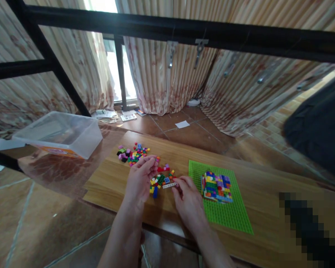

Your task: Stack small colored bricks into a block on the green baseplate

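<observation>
My left hand (141, 178) rests on the wooden board (106, 182) with its fingers curled over small loose bricks (159, 180). My right hand (188, 199) lies just right of that heap, its fingertips pinched at a small red brick (175, 181) beside a white strip piece (169, 185). A second heap of coloured bricks (132, 152) sits farther back on the left. A multicoloured block of stacked bricks (216, 186) stands on the green baseplate (229, 216), right of my right hand.
A clear plastic tub (60, 134) stands at the left on the tiled floor. Black metal bars (184, 31) cross overhead. Curtains hang behind, with papers (128, 117) on the floor. A dark shape (321, 130) fills the right edge.
</observation>
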Demonstrator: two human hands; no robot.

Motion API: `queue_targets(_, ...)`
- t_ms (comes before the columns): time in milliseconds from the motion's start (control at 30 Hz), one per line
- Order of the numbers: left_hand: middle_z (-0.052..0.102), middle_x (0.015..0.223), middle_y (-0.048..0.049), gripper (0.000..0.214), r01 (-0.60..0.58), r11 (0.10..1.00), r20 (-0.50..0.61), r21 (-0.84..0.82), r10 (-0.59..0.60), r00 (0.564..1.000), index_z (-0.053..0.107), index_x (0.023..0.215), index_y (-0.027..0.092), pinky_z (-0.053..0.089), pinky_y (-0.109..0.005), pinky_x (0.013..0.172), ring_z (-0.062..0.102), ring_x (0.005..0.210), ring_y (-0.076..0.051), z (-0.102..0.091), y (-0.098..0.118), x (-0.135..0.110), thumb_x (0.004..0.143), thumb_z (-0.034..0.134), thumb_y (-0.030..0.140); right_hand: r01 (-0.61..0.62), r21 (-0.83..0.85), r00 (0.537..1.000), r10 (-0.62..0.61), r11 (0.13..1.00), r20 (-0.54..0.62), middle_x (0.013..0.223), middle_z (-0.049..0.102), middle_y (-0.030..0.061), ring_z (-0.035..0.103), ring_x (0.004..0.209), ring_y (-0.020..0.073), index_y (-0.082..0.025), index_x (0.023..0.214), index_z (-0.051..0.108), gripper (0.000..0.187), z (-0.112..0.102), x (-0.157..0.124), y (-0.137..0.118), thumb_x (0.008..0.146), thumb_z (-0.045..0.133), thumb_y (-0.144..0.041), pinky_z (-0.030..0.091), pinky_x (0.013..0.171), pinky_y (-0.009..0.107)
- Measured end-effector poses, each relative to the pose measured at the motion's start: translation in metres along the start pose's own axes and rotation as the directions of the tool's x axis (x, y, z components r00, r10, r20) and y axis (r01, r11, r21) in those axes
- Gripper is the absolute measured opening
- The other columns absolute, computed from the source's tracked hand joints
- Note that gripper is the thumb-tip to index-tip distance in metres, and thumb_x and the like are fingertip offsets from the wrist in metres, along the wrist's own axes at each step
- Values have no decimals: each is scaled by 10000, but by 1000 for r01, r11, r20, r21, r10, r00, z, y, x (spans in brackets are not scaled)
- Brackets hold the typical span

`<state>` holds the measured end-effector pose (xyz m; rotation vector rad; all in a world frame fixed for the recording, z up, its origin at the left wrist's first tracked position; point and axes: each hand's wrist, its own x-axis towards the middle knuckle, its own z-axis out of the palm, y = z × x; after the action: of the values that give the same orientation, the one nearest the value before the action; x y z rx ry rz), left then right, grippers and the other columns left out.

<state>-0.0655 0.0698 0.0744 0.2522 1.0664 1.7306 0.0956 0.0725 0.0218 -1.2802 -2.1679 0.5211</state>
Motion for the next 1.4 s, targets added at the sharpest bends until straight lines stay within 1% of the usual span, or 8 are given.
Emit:
queue_targets(133,652,680,10,296,1,1000,9,-4,-1,1000,712,832,108,470,-140,566,574,581,-44,1,4,-5,591,834,229,7,-42,1000,-7,999,13,1108,633,86,604,1014,208,-182,1142,656,272,9,7,-2,906,523,-158,500,886,332)
queue_targets(267,645,674,12,305,-33,999,-30,2,33,999,716,844,107,462,-131,555,565,574,-39,-2,11,-7,590,833,230,32,-105,999,-30,994,22,1135,633,85,581,1044,224,-208,1144,662,266,14,15,-8,914,529,-195,488,895,350)
queue_targets(467,640,667,6,271,-44,999,-36,16,44,998,713,831,115,468,-148,547,563,567,-49,-4,13,-5,604,818,220,31,-157,999,-25,987,40,1016,641,86,566,978,237,-218,1126,672,249,24,15,-16,923,529,-236,482,825,353)
queue_targets(633,634,678,3,273,-19,1000,-33,9,20,999,719,837,111,473,-147,556,560,583,-50,-5,14,-6,604,815,216,14,-148,1000,-10,989,27,1057,628,100,535,1013,263,-199,1156,652,303,26,16,-19,888,597,-328,465,850,381)
queue_targets(933,634,676,15,314,-5,1000,-76,13,6,997,722,852,110,481,-137,556,558,591,-51,-7,18,-4,566,821,192,-30,-96,998,35,995,54,1062,633,86,538,1010,246,-197,1109,654,255,28,22,-30,869,620,-274,454,895,383)
queue_targets(1100,641,689,18,284,12,1000,-78,21,-11,997,723,841,116,496,-138,570,564,593,-50,-6,16,-5,577,810,176,-30,-58,1000,29,998,-12,1065,663,83,555,1012,232,-181,1099,635,242,28,20,-26,860,617,-210,465,892,365)
queue_targets(1233,656,688,12,297,6,998,-54,69,-2,999,724,825,122,493,-146,583,581,610,-63,-3,11,-5,560,832,198,-34,-15,995,32,999,-97,1044,693,83,591,969,231,-170,1121,626,250,27,18,-22,881,590,-230,482,874,364)
queue_targets(1400,715,794,-26,330,-22,952,41,304,10,999,733,832,137,499,-181,636,628,695,-104,10,-12,-9,573,854,300,-22,167,972,60,986,-227,1032,690,69,642,893,173,-194,1162,616,276,9,16,-22,897,545,-224,521,823,296)
